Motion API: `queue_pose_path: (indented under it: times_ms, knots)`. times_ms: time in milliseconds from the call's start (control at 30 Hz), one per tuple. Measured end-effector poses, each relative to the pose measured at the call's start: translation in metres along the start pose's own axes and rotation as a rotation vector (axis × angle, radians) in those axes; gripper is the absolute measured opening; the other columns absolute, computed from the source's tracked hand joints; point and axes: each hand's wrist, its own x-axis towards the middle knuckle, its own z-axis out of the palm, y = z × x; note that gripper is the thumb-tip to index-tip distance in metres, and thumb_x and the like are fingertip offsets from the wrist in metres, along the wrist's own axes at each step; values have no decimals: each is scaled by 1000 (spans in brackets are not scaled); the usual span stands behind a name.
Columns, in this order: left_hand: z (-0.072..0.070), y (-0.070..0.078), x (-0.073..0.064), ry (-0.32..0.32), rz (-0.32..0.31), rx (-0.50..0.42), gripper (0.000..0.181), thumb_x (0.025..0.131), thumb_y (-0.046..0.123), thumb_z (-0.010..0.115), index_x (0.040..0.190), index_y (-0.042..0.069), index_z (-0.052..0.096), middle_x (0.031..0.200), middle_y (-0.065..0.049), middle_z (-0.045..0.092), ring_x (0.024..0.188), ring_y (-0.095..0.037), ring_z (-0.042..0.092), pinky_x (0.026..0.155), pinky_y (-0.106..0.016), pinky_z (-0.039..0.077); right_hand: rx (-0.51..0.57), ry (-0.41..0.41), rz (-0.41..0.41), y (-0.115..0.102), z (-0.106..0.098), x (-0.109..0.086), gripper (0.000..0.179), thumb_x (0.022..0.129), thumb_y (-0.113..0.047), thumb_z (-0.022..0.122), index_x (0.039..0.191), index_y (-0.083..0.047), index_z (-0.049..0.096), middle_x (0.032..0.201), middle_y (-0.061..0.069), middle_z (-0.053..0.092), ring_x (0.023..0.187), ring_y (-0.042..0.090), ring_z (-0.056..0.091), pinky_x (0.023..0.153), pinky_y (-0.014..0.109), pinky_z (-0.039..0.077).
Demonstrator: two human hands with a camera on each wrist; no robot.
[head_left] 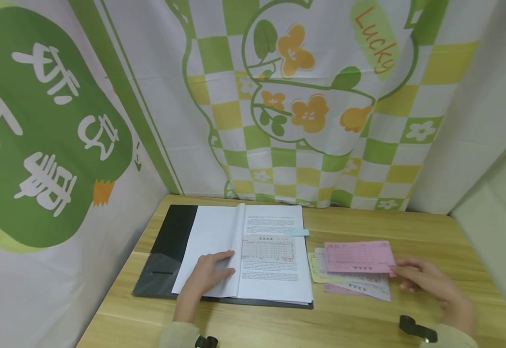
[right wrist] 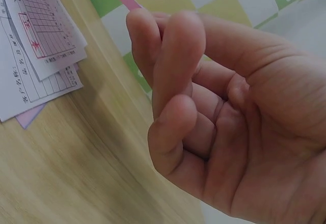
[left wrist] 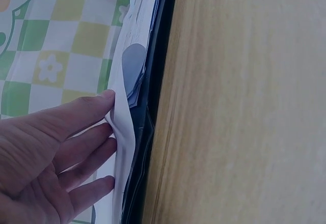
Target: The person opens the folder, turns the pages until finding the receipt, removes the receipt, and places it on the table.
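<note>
A bound document (head_left: 270, 282) lies spread in a black folder (head_left: 163, 256) on the table. My left hand (head_left: 207, 275) rests on its left page beside the centre fold; in the left wrist view the fingertips (left wrist: 106, 95) touch the white paper with the fingers extended. On the right-hand page is a printed form slip (head_left: 267, 249), with a pale blue tab (head_left: 296, 233) above it. My right hand (head_left: 427, 278) pinches the lower right corner of a pink slip (head_left: 357, 256) between thumb and fingers. That slip is over several white, yellow and pink slips (head_left: 377, 290).
The wooden table (head_left: 322, 328) runs back to a hanging cloth (head_left: 305, 159) with green and yellow checks. A green-printed white cloth (head_left: 135, 193) hangs at the left. Cameras with dark straps (head_left: 418, 329) sit on both wrists.
</note>
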Motion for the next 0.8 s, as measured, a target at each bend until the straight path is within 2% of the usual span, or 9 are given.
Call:
queue_pose_path:
  times_ms: [167,400,633,800]
  knots:
    - [0,-1,0,-2,-13,-14,49,92,27,83,138,16,72,142,-10,68,138,-43,56,114,-61,46,-23,-23,7,3,-2,0,51,107,-17,62,133,25,47,101,3,78,74,12,68,66,25,59]
    - [-2,-2,2,10,28,-21,47,92,24,83,137,13,72,140,-11,69,135,-43,58,112,-60,47,-65,-83,48,2,-4,4,46,106,-17,62,127,23,53,97,3,75,70,10,66,60,23,57]
    - [-2,0,1,-5,20,-25,48,92,25,83,137,14,72,141,-13,68,136,-42,58,112,-59,48,-70,-88,114,8,-6,2,41,106,-19,62,123,18,57,95,1,73,68,11,68,58,24,57]
    - [-1,-1,-1,-6,3,-36,48,93,25,83,138,14,72,141,-12,68,138,-42,57,113,-60,47,-62,-89,127,9,-5,4,43,106,-20,64,123,18,57,95,1,74,69,12,69,58,23,57]
